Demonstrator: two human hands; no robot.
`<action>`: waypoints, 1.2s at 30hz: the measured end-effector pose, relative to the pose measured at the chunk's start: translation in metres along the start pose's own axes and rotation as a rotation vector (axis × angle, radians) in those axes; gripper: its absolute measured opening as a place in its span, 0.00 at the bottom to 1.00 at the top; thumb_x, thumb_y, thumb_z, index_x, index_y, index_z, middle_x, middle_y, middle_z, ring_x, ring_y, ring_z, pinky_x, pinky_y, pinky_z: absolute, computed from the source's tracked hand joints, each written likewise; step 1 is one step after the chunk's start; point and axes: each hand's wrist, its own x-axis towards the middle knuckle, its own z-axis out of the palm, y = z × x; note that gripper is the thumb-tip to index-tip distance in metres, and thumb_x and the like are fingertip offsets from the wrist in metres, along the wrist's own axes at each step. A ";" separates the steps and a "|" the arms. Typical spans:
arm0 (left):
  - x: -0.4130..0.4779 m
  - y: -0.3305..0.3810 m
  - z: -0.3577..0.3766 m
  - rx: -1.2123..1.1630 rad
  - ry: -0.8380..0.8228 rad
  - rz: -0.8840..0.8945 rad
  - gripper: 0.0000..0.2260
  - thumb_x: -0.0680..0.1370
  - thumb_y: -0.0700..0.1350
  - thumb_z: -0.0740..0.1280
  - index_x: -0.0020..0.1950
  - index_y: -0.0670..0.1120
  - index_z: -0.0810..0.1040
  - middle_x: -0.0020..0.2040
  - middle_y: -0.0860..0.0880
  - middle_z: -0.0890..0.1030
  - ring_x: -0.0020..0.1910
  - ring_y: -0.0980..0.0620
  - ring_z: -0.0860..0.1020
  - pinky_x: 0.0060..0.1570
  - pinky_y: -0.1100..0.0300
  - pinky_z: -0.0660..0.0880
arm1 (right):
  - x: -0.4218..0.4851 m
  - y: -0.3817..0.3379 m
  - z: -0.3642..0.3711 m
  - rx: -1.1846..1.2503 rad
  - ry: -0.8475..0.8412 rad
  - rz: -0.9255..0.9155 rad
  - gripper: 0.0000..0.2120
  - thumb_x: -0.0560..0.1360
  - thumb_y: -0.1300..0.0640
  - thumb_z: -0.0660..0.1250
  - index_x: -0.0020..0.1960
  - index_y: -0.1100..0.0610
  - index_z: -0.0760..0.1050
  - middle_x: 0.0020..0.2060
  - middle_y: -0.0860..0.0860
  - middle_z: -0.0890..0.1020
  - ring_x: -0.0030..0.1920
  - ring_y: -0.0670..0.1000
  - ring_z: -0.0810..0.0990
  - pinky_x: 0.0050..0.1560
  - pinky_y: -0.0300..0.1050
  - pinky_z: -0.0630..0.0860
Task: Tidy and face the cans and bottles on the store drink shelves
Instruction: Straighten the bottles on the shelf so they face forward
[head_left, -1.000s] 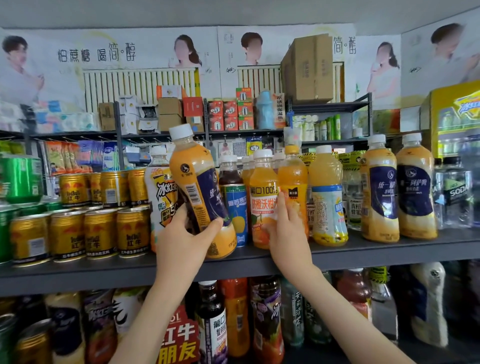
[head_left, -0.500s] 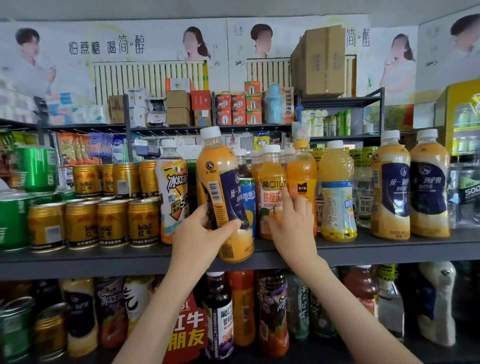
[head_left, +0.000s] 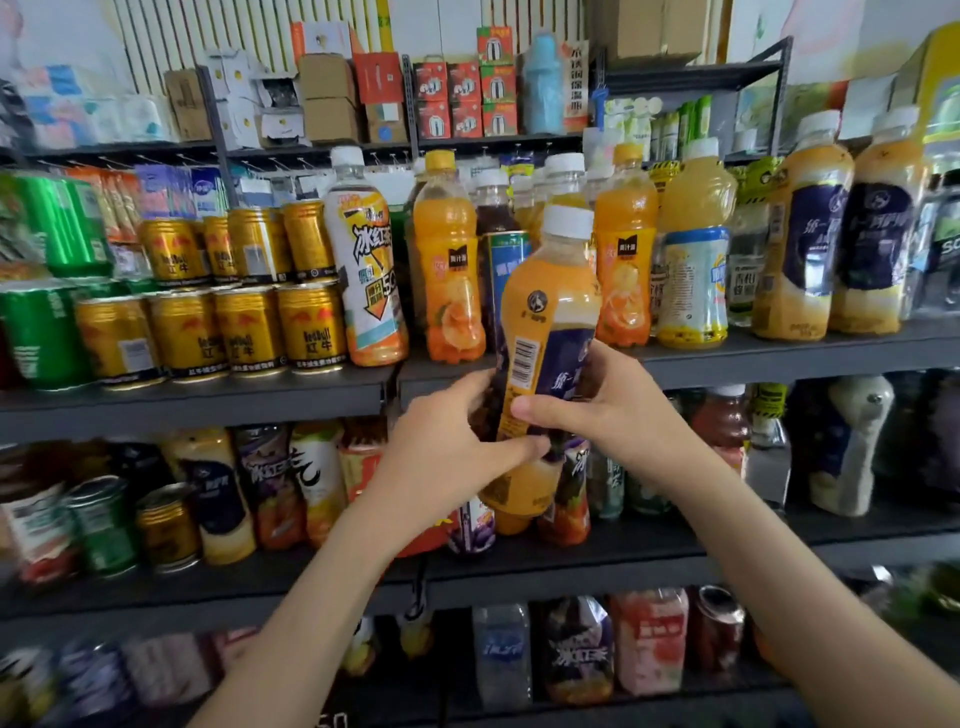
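Both the left hand and right hand grip the white-capped orange juice bottle, fingers curled round it, near the grey shelf

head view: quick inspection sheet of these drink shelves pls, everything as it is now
surface: dark shelf, stocked along its length; more stocked shelves below.
job's things: juice bottle held off the shelf in front of its edge, slightly tilted, barcode towards the camera; two matching bottles upright at the right; gold cans in two rows, rear row higher; iced tea bottle upright beside them.
clutter: opened white cartons on the rear rack.
hands: left hand and right hand both grip the juice bottle's lower half.
cables: nothing seen.
surroundings: rear rack with cardboard boxes; wall beyond blurred.
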 end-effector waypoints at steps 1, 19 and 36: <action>-0.007 -0.003 0.001 0.021 -0.025 -0.010 0.25 0.68 0.56 0.74 0.64 0.62 0.73 0.54 0.65 0.78 0.55 0.67 0.75 0.54 0.70 0.71 | -0.008 0.005 0.004 -0.001 0.013 0.018 0.19 0.65 0.52 0.77 0.53 0.45 0.76 0.47 0.40 0.83 0.48 0.38 0.81 0.49 0.34 0.76; -0.199 -0.094 -0.070 0.329 0.205 -0.503 0.19 0.78 0.51 0.65 0.69 0.52 0.69 0.53 0.56 0.78 0.46 0.59 0.78 0.50 0.63 0.75 | -0.082 0.021 0.159 0.080 -0.242 0.141 0.21 0.64 0.52 0.79 0.51 0.44 0.72 0.45 0.35 0.78 0.45 0.33 0.76 0.44 0.32 0.72; -0.149 -0.319 -0.216 0.698 0.131 -0.346 0.17 0.80 0.44 0.59 0.70 0.48 0.67 0.62 0.45 0.72 0.57 0.45 0.74 0.48 0.52 0.73 | 0.008 0.061 0.399 0.045 0.146 0.252 0.25 0.65 0.55 0.79 0.58 0.52 0.74 0.48 0.42 0.82 0.49 0.42 0.80 0.51 0.45 0.78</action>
